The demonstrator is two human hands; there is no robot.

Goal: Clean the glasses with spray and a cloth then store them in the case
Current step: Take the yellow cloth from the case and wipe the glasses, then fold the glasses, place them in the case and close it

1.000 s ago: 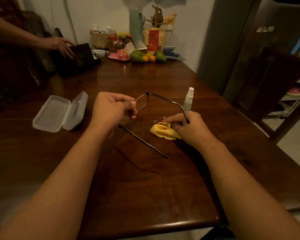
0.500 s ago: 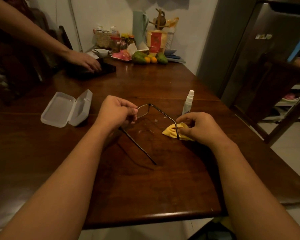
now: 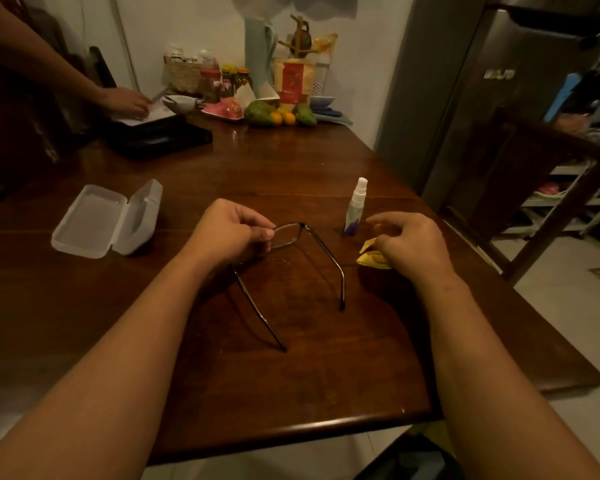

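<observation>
Since half a second ago, your right hand (image 3: pixel 409 244) has come off the right temple of the glasses (image 3: pixel 293 233). It now sits over the yellow cloth (image 3: pixel 369 257).

- Left hand (image 3: pixel 232 233): pinches the glasses at the front of the frame, thumb and fingertips closed on the left lens edge. The right lens shows clear of the fingers.
- Glasses: both temples are spread open and run back toward you. Their tips are low over the table (image 3: pixel 291 382); contact with the wood cannot be told.
- Right hand: thumb and forefinger are raised and loosely apart, and the other fingers curl down over the cloth. Only the cloth's left edge shows from under the palm, so you cannot tell whether it is gripped or merely covered.
- Spray bottle (image 3: pixel 355 209): upright on the table with its cap on, just beyond the gap between your hands and nearer the right one. Neither hand touches it.
- Case (image 3: pixel 106 220): pale plastic, lying open on the table to the left of your left hand, well apart from the glasses.
- Far end: another person's hand (image 3: pixel 129 102) rests on white paper lying on a black box (image 3: pixel 160 136). Fruit (image 3: pixel 278 114) and jars stand against the wall.
</observation>
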